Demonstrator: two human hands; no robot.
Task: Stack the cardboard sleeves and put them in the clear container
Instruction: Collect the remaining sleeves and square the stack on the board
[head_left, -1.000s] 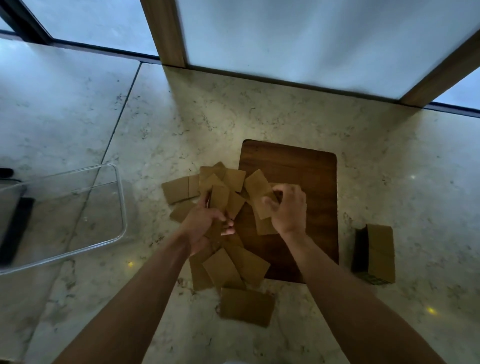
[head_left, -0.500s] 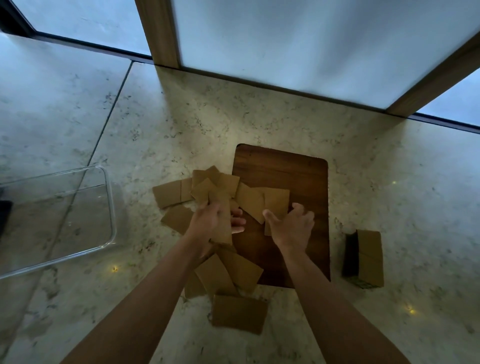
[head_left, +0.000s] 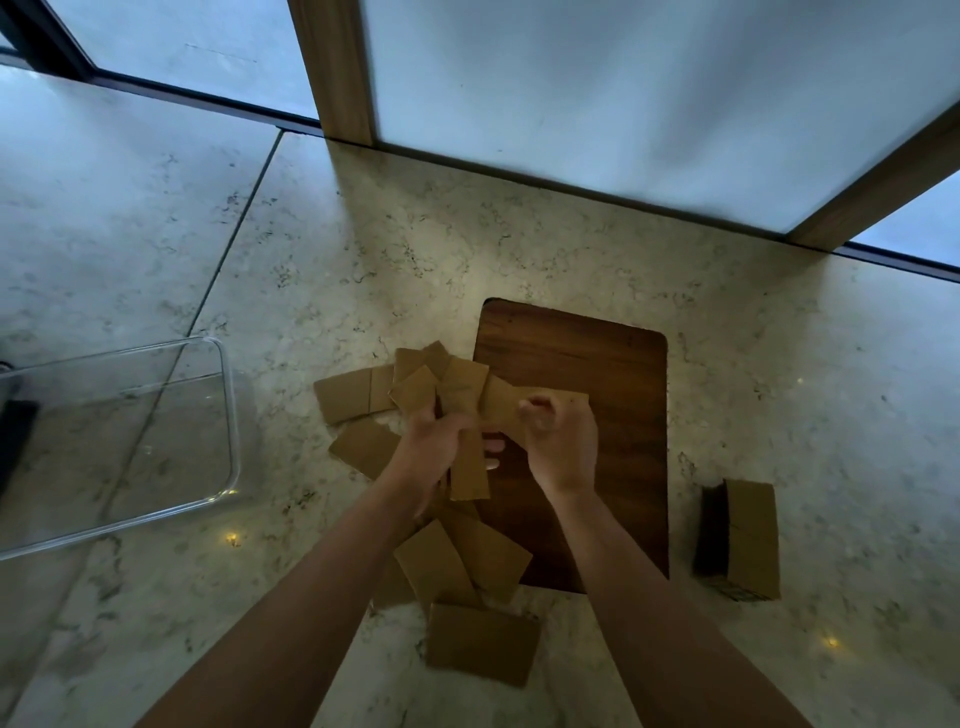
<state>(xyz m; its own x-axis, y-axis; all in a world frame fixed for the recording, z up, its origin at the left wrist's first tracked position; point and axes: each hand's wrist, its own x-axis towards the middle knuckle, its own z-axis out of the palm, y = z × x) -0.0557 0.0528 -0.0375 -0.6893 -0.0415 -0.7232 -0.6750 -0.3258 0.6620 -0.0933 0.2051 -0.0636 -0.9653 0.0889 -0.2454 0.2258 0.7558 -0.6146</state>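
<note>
Several flat brown cardboard sleeves (head_left: 483, 649) lie scattered over the marble counter and the left edge of a dark wooden board (head_left: 613, 364). My left hand (head_left: 428, 449) grips a small stack of sleeves (head_left: 469, 470) held on edge just above the pile. My right hand (head_left: 563, 441) has its fingers curled round a sleeve (head_left: 501, 402) at the top of the pile, right next to the left hand. The clear container (head_left: 228, 415) stands empty at the far left.
A neat stack of sleeves (head_left: 748, 538) stands on edge to the right of the board. Frosted window panes with wooden posts (head_left: 337, 67) run along the back of the counter. A dark object (head_left: 15, 441) shows behind the container at the left edge.
My right hand went from gripping a sleeve to open over the pile, and now its fingers have curled round another sleeve. The left hand kept its stack and barely moved.
</note>
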